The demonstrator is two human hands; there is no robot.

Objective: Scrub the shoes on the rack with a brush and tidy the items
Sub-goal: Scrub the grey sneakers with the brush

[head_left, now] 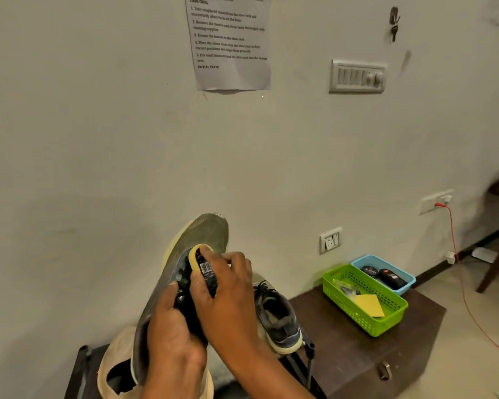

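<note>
A grey sneaker [196,237] with a pale yellow sole edge is held up, toe toward the wall, in the lower middle. My left hand [170,326] grips it around the laces and mid-body. My right hand [228,295] holds a yellow sponge applicator [198,256] with a black barcode-labelled body and presses its sponge end against the shoe's upper. The matching dark grey sneaker [280,318] sits on the black shoe rack [308,358] just right of my hands. A tan shoe [113,367] lies on the rack below my left hand, partly hidden.
A dark wooden cabinet [386,349] stands right of the rack. On it are a green basket [366,300] with a yellow cloth and a blue basket [383,272] with polish tins. A red cable [458,272] runs from the wall socket to the floor. A chair stands far right.
</note>
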